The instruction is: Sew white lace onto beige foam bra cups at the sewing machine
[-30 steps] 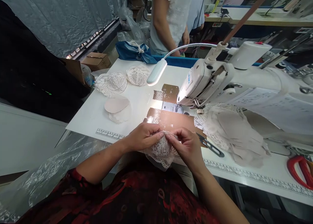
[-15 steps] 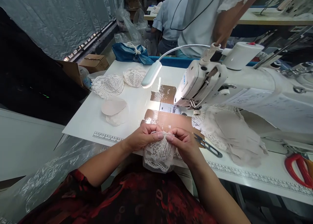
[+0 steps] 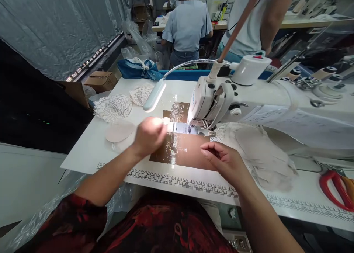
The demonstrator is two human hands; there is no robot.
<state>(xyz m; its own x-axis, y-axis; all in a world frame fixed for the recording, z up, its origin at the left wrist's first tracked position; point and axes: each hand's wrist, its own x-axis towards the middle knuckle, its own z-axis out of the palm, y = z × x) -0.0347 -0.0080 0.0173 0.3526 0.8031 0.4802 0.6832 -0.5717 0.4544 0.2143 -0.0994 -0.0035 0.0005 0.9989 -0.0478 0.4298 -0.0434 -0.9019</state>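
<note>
My left hand (image 3: 151, 135) is raised over the left part of the brown sheet (image 3: 188, 149), left of the needle area. Its fingers are curled closed and slightly blurred, so what they hold, if anything, does not show. My right hand (image 3: 223, 158) hovers at the sheet's right edge, fingers bent and thumb close to the index finger. Nothing can be made out in it. The lace piece is out of sight, and so are the thread snips, whose former spot my right hand covers. The sewing machine (image 3: 210, 101) stands just beyond my hands.
Lace cups (image 3: 113, 107) and a beige pad (image 3: 119, 130) lie at left. Beige pieces (image 3: 257, 153) are piled at right, with red-handled scissors (image 3: 336, 190) beyond them. A lamp (image 3: 155, 95) reaches over the table. Two people are behind it, one seated (image 3: 186, 31), one standing (image 3: 246, 20).
Both hands have left the lace piece, which has gone from view. My left hand moved up and left, my right hand slightly right. The view has shifted, and the snips no longer show.
</note>
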